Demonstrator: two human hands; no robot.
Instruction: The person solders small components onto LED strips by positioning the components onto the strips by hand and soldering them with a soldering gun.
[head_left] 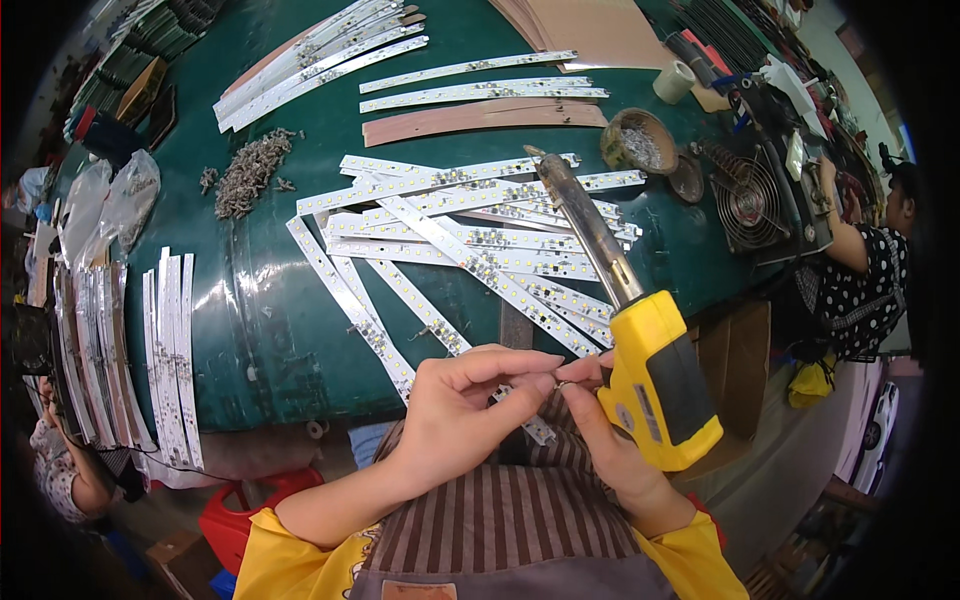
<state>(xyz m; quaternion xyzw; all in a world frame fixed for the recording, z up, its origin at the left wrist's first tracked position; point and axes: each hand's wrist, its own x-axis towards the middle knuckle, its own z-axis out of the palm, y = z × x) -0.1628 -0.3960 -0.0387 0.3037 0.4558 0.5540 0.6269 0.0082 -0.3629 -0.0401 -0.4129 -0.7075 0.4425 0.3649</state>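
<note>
My left hand (450, 405) is closed, with thumb and forefinger pinched together above my apron. Between them and the fingertips of my right hand (625, 450) is a tiny part, too small to make out. A white LED strip (538, 430) passes beneath my left hand; its near end shows below the fingers. A yellow and black soldering gun (650, 385) rests in my right hand, its long metal barrel slanting up and left. The gun's body hides most of my right fingers. Its tip (535, 152) is over a crisscrossed pile of LED strips (450, 235) on the green table.
Small grey components (252, 172) lie heaped at the left. More strips (320, 65) are stacked at the back. A bowl of small metal pieces (640, 142) stands near a black fan (745, 200). Another person (860, 240) sits at the right, and one (70, 470) at the left.
</note>
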